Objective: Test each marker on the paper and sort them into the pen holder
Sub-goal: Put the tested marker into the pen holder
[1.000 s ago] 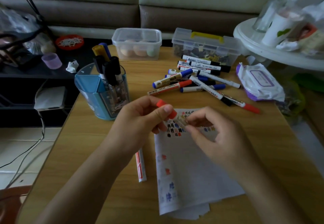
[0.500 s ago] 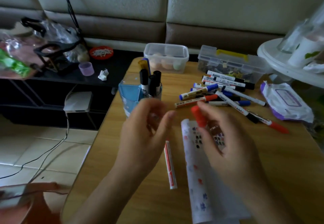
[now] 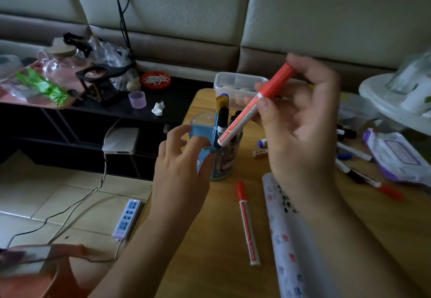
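My right hand (image 3: 300, 120) grips a capped red marker (image 3: 251, 108), tilted with its white tail end down over the blue pen holder (image 3: 203, 132). The holder stands at the table's left side with several markers upright in it. In front of the holder hovers my left hand (image 3: 179, 169), fingers spread and relaxed, holding nothing. A second red marker (image 3: 247, 223) lies on the table beside the test paper (image 3: 289, 246), which carries coloured scribbles. More markers (image 3: 354, 157) lie scattered to the right, partly hidden by my right hand.
A clear plastic box (image 3: 233, 83) stands behind the holder. A purple-edged wipes pack (image 3: 396, 155) lies at the right, below a white tray (image 3: 382, 101). A power strip (image 3: 127, 218) and cables lie on the floor left of the wooden table (image 3: 210, 262).
My right hand has lifted the capped red marker up from the paper to above the pen holder. My left hand let go and dropped toward the holder. The view swung left.
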